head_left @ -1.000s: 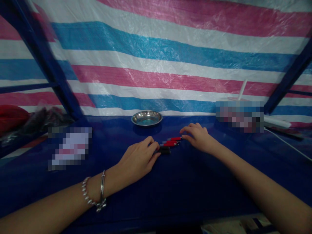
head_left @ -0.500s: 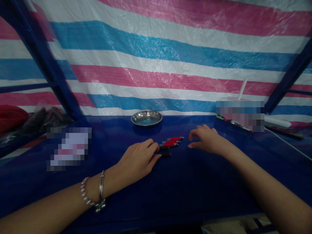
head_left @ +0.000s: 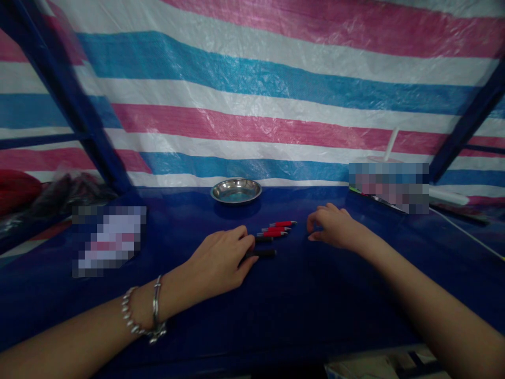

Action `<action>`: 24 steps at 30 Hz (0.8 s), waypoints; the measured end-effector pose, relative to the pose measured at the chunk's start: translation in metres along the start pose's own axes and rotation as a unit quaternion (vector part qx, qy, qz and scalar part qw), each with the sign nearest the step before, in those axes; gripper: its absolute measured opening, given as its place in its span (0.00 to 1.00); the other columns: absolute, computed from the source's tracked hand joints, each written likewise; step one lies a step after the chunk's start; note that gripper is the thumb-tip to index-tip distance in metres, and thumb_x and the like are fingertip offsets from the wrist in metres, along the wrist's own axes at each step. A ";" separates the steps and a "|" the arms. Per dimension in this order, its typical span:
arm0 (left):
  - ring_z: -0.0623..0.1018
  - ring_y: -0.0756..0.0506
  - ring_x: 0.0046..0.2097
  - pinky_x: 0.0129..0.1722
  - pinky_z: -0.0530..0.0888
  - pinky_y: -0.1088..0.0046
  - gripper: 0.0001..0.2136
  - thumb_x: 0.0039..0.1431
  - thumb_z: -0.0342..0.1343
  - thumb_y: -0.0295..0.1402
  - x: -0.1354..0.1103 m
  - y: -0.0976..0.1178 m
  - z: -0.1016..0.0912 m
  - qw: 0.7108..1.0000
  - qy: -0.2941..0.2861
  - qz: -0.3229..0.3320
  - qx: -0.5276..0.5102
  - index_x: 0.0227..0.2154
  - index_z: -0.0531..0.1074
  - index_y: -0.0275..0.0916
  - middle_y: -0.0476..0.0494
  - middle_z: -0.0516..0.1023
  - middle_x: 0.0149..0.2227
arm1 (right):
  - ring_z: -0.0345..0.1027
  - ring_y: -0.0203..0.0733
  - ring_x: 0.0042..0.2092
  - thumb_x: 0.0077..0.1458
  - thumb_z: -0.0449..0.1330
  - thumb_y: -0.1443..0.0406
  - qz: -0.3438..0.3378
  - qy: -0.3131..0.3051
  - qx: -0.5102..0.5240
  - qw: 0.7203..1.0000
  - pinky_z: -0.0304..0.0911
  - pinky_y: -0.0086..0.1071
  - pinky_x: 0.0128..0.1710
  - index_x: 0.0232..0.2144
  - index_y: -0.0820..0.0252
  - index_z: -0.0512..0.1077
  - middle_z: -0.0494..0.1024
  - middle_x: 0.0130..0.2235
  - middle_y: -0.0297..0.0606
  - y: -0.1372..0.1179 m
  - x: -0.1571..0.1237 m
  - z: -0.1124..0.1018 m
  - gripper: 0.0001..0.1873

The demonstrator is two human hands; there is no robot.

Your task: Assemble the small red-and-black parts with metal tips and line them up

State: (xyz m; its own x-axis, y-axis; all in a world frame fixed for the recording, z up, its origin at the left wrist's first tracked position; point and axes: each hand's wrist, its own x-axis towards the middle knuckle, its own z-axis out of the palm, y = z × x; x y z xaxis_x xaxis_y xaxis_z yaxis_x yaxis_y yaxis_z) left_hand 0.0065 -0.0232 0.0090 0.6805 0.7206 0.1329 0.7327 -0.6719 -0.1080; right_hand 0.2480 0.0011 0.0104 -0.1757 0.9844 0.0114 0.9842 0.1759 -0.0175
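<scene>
My left hand (head_left: pixel 223 258) is over the left ends of two black pens (head_left: pixel 263 253), thumb and forefinger apart on either side of the nearer one. Its fingers partly hide both pens, so any contact is hard to make out. Just beyond lie several red pens (head_left: pixel 275 234) in a slanting row, silver tips to the right. To the right of them hovers my right hand (head_left: pixel 329 225), loosely curved with a gap between thumb and fingers and nothing in it. A bracelet and a bangle circle my left wrist.
A shiny metal dish (head_left: pixel 235 191) stands at the back of the blue table (head_left: pixel 315 316). A blurred pale packet (head_left: pixel 118 237) lies at left. Back right are a blurred item (head_left: pixel 389 189) and a white cable (head_left: pixel 465 230). Striped sheeting (head_left: pixel 276 95) hangs behind, between blue posts.
My left thumb has moved slightly away from the forefinger, and more of the nearer black pen shows between them. My right hand's thumb and fingers have drawn a little closer together.
</scene>
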 end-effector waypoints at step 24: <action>0.71 0.49 0.32 0.31 0.66 0.73 0.06 0.59 0.43 0.32 0.001 0.000 0.003 0.981 0.121 -0.038 -0.146 0.34 0.64 0.37 0.47 0.71 0.32 | 0.68 0.32 0.27 0.45 0.58 0.66 -0.167 0.029 0.580 0.797 0.63 0.29 0.30 0.28 0.62 0.65 0.74 0.26 0.34 -0.039 -0.007 0.000 0.06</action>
State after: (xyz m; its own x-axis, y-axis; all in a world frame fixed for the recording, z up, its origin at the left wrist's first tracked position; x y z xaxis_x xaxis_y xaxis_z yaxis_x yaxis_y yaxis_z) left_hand 0.0069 -0.0219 0.0062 0.5748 0.7327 0.3644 0.7226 -0.6634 0.1941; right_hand 0.2110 -0.0123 0.0109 -0.3891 0.8853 0.2547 0.1978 0.3503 -0.9155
